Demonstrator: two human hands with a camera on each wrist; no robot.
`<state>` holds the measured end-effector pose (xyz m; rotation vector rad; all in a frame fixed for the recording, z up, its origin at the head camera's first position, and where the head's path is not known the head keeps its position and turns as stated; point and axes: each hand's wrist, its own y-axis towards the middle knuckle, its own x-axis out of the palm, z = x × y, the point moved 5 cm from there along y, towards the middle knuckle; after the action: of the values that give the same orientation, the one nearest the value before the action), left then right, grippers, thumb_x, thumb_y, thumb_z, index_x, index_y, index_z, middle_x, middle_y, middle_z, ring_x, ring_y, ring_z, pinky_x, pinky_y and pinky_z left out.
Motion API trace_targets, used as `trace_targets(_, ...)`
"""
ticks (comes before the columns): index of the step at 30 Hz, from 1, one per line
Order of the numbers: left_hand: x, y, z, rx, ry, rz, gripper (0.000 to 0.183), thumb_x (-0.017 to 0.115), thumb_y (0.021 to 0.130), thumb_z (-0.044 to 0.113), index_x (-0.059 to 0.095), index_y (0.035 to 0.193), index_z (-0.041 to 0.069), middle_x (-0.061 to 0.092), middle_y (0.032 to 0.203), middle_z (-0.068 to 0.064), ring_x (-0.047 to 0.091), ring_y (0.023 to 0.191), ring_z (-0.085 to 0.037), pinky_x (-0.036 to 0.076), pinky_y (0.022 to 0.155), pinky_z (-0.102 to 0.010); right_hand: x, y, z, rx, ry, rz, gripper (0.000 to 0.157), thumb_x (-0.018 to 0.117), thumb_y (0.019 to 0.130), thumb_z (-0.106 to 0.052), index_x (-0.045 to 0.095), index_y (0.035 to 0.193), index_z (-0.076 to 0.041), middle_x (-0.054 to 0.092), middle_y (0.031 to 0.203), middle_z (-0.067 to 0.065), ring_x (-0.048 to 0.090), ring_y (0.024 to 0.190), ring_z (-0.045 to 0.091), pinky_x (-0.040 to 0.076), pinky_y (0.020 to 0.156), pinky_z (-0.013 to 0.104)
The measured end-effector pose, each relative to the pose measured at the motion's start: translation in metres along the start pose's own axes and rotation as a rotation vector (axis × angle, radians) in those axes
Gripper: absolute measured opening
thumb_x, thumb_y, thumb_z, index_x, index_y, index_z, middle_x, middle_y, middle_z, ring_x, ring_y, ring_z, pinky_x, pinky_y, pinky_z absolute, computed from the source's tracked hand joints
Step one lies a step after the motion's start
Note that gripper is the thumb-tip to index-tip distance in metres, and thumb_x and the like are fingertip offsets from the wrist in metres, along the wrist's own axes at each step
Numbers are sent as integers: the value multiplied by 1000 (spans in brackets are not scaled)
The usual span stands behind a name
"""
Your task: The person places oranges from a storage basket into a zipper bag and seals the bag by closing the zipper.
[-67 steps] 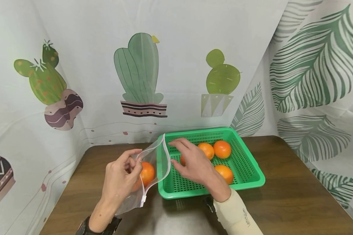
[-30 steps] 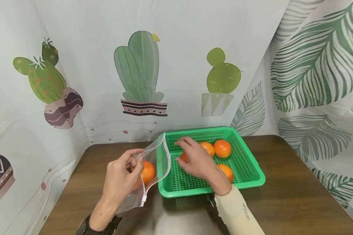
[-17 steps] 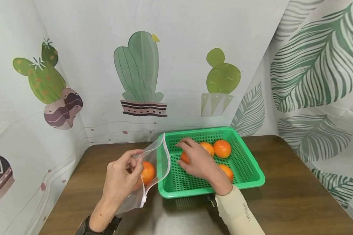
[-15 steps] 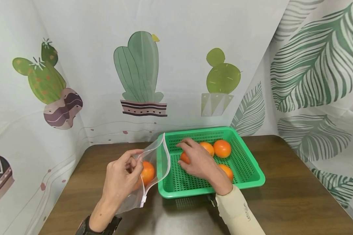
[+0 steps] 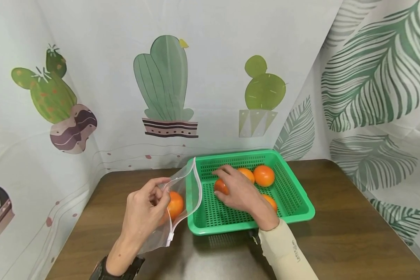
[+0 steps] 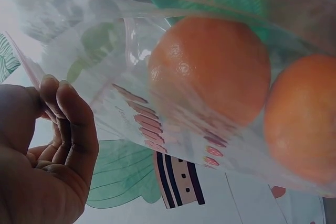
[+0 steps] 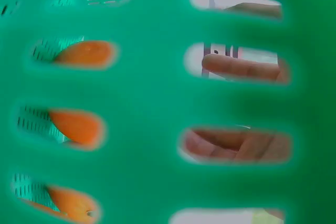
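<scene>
My left hand (image 5: 145,210) pinches the rim of a clear zip bag (image 5: 190,190), its mouth parted toward the basket. Inside it lie two oranges (image 6: 210,72), seen through the plastic in the left wrist view; a white slider (image 5: 170,237) sits at the lower end of the zip. Over the green basket (image 5: 252,226), my right hand (image 5: 239,190) reaches down with fingers and thumb spread about an orange (image 5: 220,187), partly covered by the hand. Through the basket slots in the right wrist view, the fingers (image 7: 241,67) show with no fruit between them.
More oranges (image 5: 264,175) lie in the basket, one partly behind the right wrist. The basket stands on a brown wooden table (image 5: 346,217). A white cloth (image 5: 217,85) printed with cacti and leaves hangs behind and at the sides.
The right hand has moved from beside the bag's mouth, right and down over the leftmost orange in the basket. The left hand and bag have stayed nearly still.
</scene>
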<state>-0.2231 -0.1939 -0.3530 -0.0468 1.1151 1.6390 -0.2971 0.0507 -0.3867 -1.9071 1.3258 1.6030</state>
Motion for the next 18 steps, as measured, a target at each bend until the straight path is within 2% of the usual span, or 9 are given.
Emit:
trace_targets(5,0,-1,0,-1,4,-1,25,66,89,4,71,112,13,49,58,17,49,49,-2,38,46,-15,4,-3,0,13,6,-64,60,77,85,-27,56,139,-14,53,140,7,61,114,24,52,93,42)
trace_targets(11,0,-1,-1,-1,17,-2,25,66,89,5,71,112,14,49,59,17,49,49,-2,36,46,-15,9,-5,2,49,-7,-126,65,78,85,-28,53,144,-16,50,144,6,55,124,26,47,101,44)
trace_targets(18,1,-1,-2,3,14,-8,26,66,89,5,71,113,14,50,60,17,50,51,-2,38,47,-15,11,-7,4,77,-13,-170,69,78,85,-31,49,147,-17,45,149,10,51,130,33,45,104,49)
